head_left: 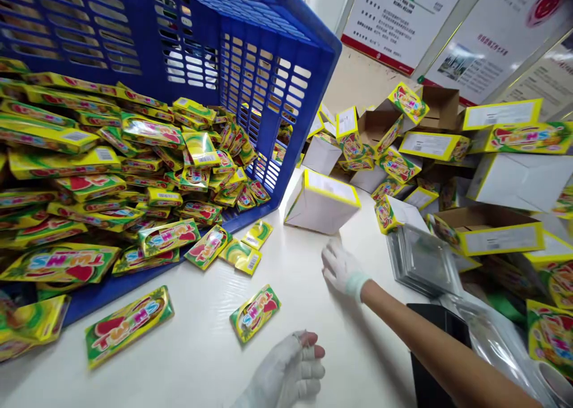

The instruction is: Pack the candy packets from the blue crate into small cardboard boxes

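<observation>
My left hand [290,372], in a white glove with two bare fingertips, is at the bottom middle above the white table [201,348]. Its fingers are loosely apart with nothing in them. My right hand [342,268], also gloved, reaches forward with fingers slightly bent and apart, just in front of a white and yellow carton [324,205]; whether it touches the carton I cannot tell. A small flat yellow-green box [256,312] with colourful lettering lies just beyond my left hand. A larger flat box [129,324] is farther left.
At left, a blue slatted crate [308,92] lies on its side, with a heap of flat boxes [152,133] spilling out. Open cartons [501,235] are piled at right, beside clear plastic trays [423,259] and a black object [436,360]. Posters [403,20] hang behind.
</observation>
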`<state>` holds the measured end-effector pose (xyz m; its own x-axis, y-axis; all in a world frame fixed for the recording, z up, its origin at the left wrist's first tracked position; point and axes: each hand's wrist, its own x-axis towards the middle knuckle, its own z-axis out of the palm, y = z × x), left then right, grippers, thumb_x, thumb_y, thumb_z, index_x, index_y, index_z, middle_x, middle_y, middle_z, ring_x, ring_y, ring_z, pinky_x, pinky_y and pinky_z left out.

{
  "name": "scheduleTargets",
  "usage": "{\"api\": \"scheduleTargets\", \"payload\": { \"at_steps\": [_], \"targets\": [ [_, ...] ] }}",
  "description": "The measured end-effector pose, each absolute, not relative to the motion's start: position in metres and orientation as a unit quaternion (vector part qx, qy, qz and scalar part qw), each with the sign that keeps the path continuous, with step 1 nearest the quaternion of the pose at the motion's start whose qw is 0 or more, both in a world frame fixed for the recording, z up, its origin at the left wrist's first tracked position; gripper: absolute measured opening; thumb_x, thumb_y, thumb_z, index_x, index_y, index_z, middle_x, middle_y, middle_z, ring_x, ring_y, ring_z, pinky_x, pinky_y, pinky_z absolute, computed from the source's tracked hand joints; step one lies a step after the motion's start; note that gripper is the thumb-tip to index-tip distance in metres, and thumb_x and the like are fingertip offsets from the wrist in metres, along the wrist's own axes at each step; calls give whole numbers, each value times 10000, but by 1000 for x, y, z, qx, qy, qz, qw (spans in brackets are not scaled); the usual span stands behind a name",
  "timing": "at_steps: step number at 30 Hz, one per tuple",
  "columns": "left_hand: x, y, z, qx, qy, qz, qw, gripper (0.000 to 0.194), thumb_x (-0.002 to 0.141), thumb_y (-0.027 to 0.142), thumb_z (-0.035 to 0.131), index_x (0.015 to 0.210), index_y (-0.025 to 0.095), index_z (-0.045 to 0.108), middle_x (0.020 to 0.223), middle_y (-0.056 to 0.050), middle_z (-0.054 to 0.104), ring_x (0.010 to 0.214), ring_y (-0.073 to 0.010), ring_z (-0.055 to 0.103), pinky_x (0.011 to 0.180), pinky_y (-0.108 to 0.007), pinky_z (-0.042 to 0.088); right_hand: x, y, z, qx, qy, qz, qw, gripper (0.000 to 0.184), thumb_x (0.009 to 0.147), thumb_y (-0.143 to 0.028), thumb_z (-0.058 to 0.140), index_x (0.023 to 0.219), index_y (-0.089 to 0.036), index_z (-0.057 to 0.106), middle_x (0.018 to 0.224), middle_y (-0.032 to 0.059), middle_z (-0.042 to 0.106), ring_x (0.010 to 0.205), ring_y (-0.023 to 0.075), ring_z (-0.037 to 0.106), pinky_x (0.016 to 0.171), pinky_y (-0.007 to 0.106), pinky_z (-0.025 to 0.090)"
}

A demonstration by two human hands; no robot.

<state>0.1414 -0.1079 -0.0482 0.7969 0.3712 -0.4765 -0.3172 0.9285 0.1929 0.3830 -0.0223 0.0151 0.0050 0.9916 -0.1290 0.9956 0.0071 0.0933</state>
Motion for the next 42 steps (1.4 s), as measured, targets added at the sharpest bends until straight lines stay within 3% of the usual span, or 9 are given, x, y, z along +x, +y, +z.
{"api": "scheduleTargets", "payload": {
  "at_steps": [2, 5, 9, 13, 22, 28, 33, 36, 42],
  "targets": [
    [141, -109, -44, 79, 267, 184, 943, 362, 768, 425, 696, 980, 155, 582, 946, -99, 653, 692, -161, 605, 631, -270, 383, 365, -68, 40, 695, 695, -144, 114, 306, 860, -371, 526, 1036, -184, 693, 1123, 122, 691, 941, 253, 645, 800, 338, 457],
    [139, -107, -38, 90, 251, 172, 948, 343, 773, 428, 690, 960, 161, 582, 916, -79, 644, 663, -145, 588, 606, -259, 365, 333, -104, 95, 670, 699, -250, 20, 437, 960, -462, 378, 707, -207, 627, 649, 13, 631, 607, 156, 567, 594, 269, 397],
    [136, -107, -35, 154, 236, 156, 947, 327, 748, 422, 686, 920, 150, 632, 839, -68, 636, 674, -159, 590, 621, -272, 384, 292, -81, 138, 706, 685, -96, -153, 470, 966, -541, 348, 792, -214, 638, 746, 36, 667, 725, 187, 609, 726, 295, 431],
    [129, -112, -29, 352, 222, 94, 904, 293, 696, 365, 721, 886, 141, 712, 835, -88, 663, 735, -197, 619, 720, -336, 455, 258, -22, 108, 740, 656, -148, 5, 688, 941, -677, 267, 735, -164, 676, 791, 142, 712, 859, 283, 668, 910, 402, 429],
    [106, -104, -10, 625, 371, 270, 631, 271, 809, 384, 549, 655, 171, 618, 724, -75, 613, 769, -213, 571, 792, -360, 452, 326, -73, 64, 724, 650, -194, 128, 363, 856, -236, 511, 1153, -202, 718, 1079, 111, 750, 1053, 313, 673, 1040, 440, 393],
    [63, -84, -7, 799, 467, 301, 230, 591, 679, 301, 699, 1237, 143, 587, 1213, -175, 584, 1172, -354, 514, 1028, -479, 375, 381, -186, 55, 649, 720, -169, 178, 446, 859, -133, 429, 1115, -293, 757, 1104, 101, 736, 1065, 281, 661, 984, 414, 442],
    [27, -73, -15, 824, 477, 229, 201, 484, 817, 273, 574, 1282, 142, 558, 1226, -154, 638, 1108, -303, 598, 1010, -469, 458, 352, -234, 62, 519, 803, -232, 181, 383, 796, -121, 513, 1061, -261, 752, 1023, 99, 731, 1043, 288, 648, 1091, 580, 313],
    [8, -78, -8, 756, 515, 347, 204, 580, 829, 321, 608, 1363, 133, 483, 1340, -153, 587, 1206, -289, 576, 1074, -460, 449, 343, -246, 76, 487, 822, -275, 108, 572, 702, -117, 577, 1256, -236, 651, 1249, 119, 664, 1222, 315, 562, 1148, 595, 260],
    [30, -120, 38, 831, 319, 431, 149, 690, 844, 192, 627, 1479, 222, 361, 1354, -130, 566, 1222, -253, 575, 1047, -421, 491, 304, -215, 101, 582, 680, -370, -249, 609, 886, -351, 576, 1454, -216, 403, 1364, 142, 580, 1096, 241, 638, 897, 396, 561]
  ]
}}
